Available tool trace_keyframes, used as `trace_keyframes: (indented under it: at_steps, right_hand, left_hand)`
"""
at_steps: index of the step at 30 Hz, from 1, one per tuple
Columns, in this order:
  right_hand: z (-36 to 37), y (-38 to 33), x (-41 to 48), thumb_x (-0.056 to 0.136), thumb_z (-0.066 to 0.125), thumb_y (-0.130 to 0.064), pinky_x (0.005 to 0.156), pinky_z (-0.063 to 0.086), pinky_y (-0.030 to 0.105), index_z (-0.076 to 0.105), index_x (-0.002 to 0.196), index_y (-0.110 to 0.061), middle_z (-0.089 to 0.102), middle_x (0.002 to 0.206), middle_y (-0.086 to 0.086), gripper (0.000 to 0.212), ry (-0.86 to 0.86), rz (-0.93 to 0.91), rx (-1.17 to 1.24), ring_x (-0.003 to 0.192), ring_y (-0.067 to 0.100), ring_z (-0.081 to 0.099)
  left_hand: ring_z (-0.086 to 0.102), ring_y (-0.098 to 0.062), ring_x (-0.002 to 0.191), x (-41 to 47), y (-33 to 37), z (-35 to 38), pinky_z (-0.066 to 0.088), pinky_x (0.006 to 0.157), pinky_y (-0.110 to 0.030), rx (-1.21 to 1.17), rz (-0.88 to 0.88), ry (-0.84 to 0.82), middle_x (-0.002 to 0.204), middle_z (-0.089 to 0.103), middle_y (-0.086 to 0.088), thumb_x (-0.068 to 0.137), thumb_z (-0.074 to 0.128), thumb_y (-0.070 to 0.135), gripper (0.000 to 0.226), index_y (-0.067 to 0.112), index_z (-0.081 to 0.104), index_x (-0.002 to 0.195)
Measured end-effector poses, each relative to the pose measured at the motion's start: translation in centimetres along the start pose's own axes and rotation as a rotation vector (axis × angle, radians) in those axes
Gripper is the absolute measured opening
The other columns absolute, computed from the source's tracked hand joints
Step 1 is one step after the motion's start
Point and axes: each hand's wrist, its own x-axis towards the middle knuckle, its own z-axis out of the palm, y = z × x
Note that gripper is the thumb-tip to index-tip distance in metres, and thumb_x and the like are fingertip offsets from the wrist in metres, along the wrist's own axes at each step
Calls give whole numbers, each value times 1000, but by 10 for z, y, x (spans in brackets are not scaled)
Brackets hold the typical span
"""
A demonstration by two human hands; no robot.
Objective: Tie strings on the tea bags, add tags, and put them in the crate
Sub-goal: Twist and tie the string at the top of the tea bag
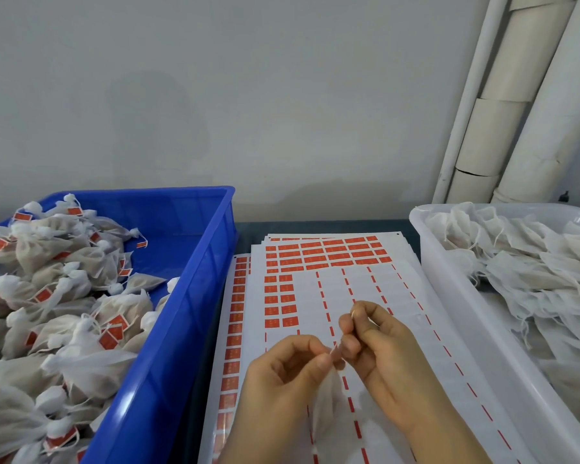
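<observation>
My left hand [282, 373] and my right hand [375, 343] meet above the sticker sheets [342, 286]. Between their fingertips they pinch a small red tag [335, 352]. A white tea bag [325, 410] hangs below the hands, partly hidden by them; its string is too thin to make out. The blue crate [181, 296] on the left holds several tied tea bags with red tags [57, 289]. The white tub [449, 296] on the right holds several flat untied tea bags [523, 262].
The stacked sheets carry rows of red tag stickers at the top and left, with peeled blank rows in the middle. White pipes [503, 105] stand against the grey wall at the back right. A dark table strip shows between crate and sheets.
</observation>
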Motion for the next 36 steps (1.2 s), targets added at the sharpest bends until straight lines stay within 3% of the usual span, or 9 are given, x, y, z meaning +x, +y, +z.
trace_keyframes:
  at_steps: [3, 13, 18, 22, 24, 27, 31, 34, 36]
  right_hand:
    - [3, 1, 0, 96, 43, -8, 54, 47, 23, 56, 77, -8, 57, 60, 5, 22, 31, 28, 4, 43, 10, 46]
    - [5, -3, -2, 96, 42, -13, 54, 47, 19, 54, 77, -11, 56, 58, 0, 23, 84, -86, -101, 44, 10, 45]
    - [2, -10, -5, 96, 44, -13, 57, 48, 21, 59, 80, -15, 64, 66, 1, 22, 10, -191, -241, 51, 12, 50]
    - [2, -15, -8, 94, 45, -15, 57, 48, 18, 59, 82, -17, 67, 70, 1, 18, -46, -299, -408, 50, 10, 54]
    - [4, -16, -11, 93, 47, -19, 56, 49, 17, 59, 80, -17, 67, 68, -2, 17, -67, -333, -478, 48, 7, 54]
    - [5, -17, -13, 92, 48, -19, 56, 50, 17, 58, 78, -17, 65, 65, -2, 17, -69, -378, -528, 48, 7, 52]
    - [8, -19, -16, 92, 48, -17, 56, 50, 17, 57, 75, -17, 64, 64, 0, 19, -51, -435, -542, 47, 8, 52]
    - [8, -27, -22, 90, 51, -16, 56, 47, 11, 58, 73, -22, 64, 62, -5, 19, -126, -498, -681, 48, 4, 54]
    - [8, -35, -27, 87, 56, -15, 57, 45, 8, 60, 71, -29, 63, 63, -14, 23, -202, -499, -804, 55, 2, 57]
  left_hand:
    - [68, -8, 87, 1, -3, -3, 51, 68, -10, 97, 49, 91, 84, 72, 8, 75, 67, 20, 1, 19, 67, 76]
    - [69, -18, 75, 0, 0, 3, 51, 61, -13, 80, -81, 53, 72, 71, -2, 79, 68, 6, 9, 15, 65, 77]
    - [70, -15, 77, -2, 6, -1, 53, 64, -15, 72, -170, 21, 76, 70, 4, 66, 80, 0, 37, 20, 64, 92]
    - [69, -17, 77, -4, 12, 3, 56, 71, -23, 48, -153, -41, 77, 72, 4, 84, 63, 21, 11, 26, 66, 93]
    - [69, -16, 73, -5, 14, 3, 55, 67, -22, 22, -129, -67, 75, 73, 2, 79, 50, 38, 24, 28, 72, 86]
    - [67, -11, 64, -6, 19, 1, 51, 60, -13, -8, -130, -105, 69, 72, -1, 69, 59, 37, 20, 28, 77, 72]
    - [67, -8, 69, -6, 17, -5, 48, 69, -7, -20, -187, -242, 70, 72, 2, 69, 64, 37, 14, 30, 76, 69]
    - [69, -16, 82, -7, 17, -9, 50, 87, -22, -76, -224, -348, 79, 74, -2, 79, 69, 30, 8, 27, 76, 75]
    - [70, -27, 88, -7, 18, -11, 52, 88, -34, -206, -243, -337, 88, 74, -13, 79, 70, 20, 7, 19, 76, 82]
